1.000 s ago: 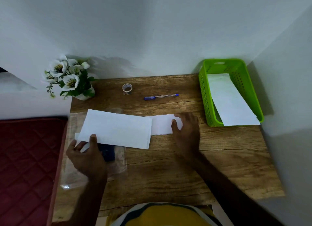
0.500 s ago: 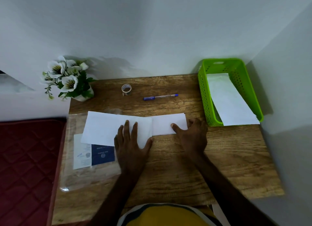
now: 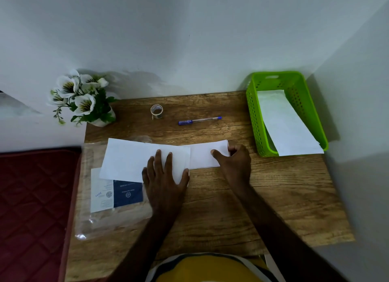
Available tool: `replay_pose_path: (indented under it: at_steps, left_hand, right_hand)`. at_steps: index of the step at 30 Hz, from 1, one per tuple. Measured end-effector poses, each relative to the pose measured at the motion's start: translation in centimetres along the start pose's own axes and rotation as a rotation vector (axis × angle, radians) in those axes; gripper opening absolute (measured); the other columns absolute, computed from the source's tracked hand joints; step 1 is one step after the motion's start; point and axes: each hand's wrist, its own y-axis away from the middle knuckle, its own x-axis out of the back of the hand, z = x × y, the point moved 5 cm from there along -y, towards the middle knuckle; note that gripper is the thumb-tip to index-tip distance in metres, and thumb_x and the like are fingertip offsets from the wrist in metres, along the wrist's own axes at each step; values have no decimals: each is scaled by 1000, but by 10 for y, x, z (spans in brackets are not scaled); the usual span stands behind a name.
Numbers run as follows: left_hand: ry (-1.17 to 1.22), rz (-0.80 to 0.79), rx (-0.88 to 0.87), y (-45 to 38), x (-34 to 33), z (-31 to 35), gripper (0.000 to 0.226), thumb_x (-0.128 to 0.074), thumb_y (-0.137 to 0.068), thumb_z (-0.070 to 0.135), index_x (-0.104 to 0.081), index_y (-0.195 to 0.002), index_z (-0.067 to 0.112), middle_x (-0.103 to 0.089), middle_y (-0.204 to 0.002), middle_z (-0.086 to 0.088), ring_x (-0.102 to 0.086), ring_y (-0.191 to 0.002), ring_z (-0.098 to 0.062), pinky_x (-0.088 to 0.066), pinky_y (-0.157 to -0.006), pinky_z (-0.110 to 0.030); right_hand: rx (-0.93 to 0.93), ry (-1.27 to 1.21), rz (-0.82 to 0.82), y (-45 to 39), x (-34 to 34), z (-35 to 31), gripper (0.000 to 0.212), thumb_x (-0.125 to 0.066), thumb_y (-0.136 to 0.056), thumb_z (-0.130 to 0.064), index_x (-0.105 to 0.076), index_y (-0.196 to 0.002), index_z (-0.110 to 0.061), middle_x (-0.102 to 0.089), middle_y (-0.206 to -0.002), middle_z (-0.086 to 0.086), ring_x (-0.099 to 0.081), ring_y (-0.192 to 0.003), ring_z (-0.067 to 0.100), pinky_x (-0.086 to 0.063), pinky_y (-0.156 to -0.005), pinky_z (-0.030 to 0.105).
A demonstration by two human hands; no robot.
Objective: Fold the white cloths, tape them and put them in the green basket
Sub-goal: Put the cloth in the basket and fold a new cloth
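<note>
Right hand [image 3: 235,166] now gripping cloth [image 3: 130,159] edge.

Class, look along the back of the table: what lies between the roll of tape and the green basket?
A blue pen lies on the bare wood between the roll of tape and the green basket, touching neither, as the head view shows.

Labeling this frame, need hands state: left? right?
Left hand: open, fingers straight, pressing flat on the white cloth.
Right hand: pinches the cloth's right end, thumb on top, fingers curled at the edge.
</note>
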Motion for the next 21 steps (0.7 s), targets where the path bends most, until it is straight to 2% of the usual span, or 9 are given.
replay_pose_path:
  at_steps: [4, 7, 9, 11, 13, 16, 19, 21]
  left_hand:
    - [-14, 4, 3, -1, -2, 1, 73, -44, -92, 65, -40, -152, 24, -28, -165, -9, -26, -150, -33, -23, -122, -57]
    - [16, -1, 10, -1, -3, 4, 67, -50, -90, 60, -47, -143, 20, -36, -160, -11, -30, -149, -35, -23, -121, -60]
    - [35, -7, 8, -2, -2, 5, 59, -58, -87, 56, -55, -130, 17, -43, -154, -13, -35, -146, -37, -26, -119, -63]
    - [14, -17, -8, -4, -1, 7, 48, -66, -86, 52, -61, -119, 17, -48, -149, -14, -38, -143, -37, -28, -117, -66]
    - [-34, -47, -18, -6, -2, 8, 43, -67, -87, 51, -65, -114, 18, -49, -148, -14, -38, -144, -37, -27, -116, -67]
    - [-72, -85, -36, -8, -5, 8, 41, -62, -91, 52, -66, -117, 20, -48, -150, -11, -35, -146, -34, -22, -118, -68]
    - [-57, -100, -43, -8, -4, 9, 41, -60, -93, 51, -65, -119, 20, -48, -150, -10, -33, -147, -33, -19, -118, -69]
    - [-63, -102, -47, -8, -3, 9, 41, -58, -94, 51, -65, -121, 20, -47, -152, -10, -32, -148, -33, -17, -119, -69]
  right_hand:
    - [-40, -233, -51, 0, 1, -5, 66, -90, -75, -28, -53, -128, -14, -59, -113, -5, -60, -100, 13, -50, -79, 26]
    - [-57, -264, -158, 0, -6, -4, 65, -87, -79, -27, -53, -134, -15, -63, -119, -3, -66, -100, 16, -61, -82, 35]
    - [-46, -241, -243, 1, -9, -3, 45, -79, -89, -28, -61, -126, -10, -71, -109, 3, -70, -76, 13, -60, -61, 27]
    - [12, -206, -277, 4, -5, -7, 33, -71, -95, -31, -68, -117, -5, -72, -91, 5, -64, -57, 9, -49, -47, 18]
    - [102, -193, -246, 7, 7, -14, 30, -67, -98, -32, -71, -108, -4, -71, -84, 5, -63, -57, 10, -47, -49, 20]
    - [240, -193, -179, 15, 30, -28, 22, -66, -99, -30, -73, -94, -9, -68, -78, -3, -65, -68, 10, -46, -60, 22]
    - [319, -215, -117, 23, 58, -40, 22, -67, -98, -32, -65, -77, -25, -64, -69, -13, -64, -65, 1, -45, -55, 15]
    - [354, -238, -59, 28, 78, -48, 22, -67, -98, -33, -66, -77, -25, -64, -67, -14, -65, -64, -1, -45, -54, 11]
